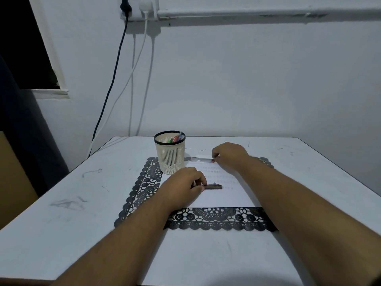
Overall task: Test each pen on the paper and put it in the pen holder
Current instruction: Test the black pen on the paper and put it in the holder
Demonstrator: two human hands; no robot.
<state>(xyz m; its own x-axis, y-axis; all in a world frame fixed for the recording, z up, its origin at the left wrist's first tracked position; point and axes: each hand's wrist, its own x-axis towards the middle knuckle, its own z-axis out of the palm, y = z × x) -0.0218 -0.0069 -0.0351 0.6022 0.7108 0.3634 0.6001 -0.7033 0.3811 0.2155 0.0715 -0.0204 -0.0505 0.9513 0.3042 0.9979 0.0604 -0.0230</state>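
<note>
A white sheet of paper [222, 195] with faint rows of marks lies on a black lace placemat [144, 188]. At the mat's far left corner stands a cream slotted pen holder [170, 157] with a black rim, and several coloured pens [175, 138] are inside it. My left hand [181, 186] rests on the paper, fingers closed on the end of a dark pen [214, 186] that lies flat. My right hand [228, 156] is at the paper's far edge, pinching the red-tipped end of a clear pen [201, 159] that points left toward the holder.
The mat sits on a white, scuffed table [82, 203] pushed against a pale wall. Black and white cables [115, 79] hang from a wall socket down behind the table's far left corner. A dark window opening is at the upper left.
</note>
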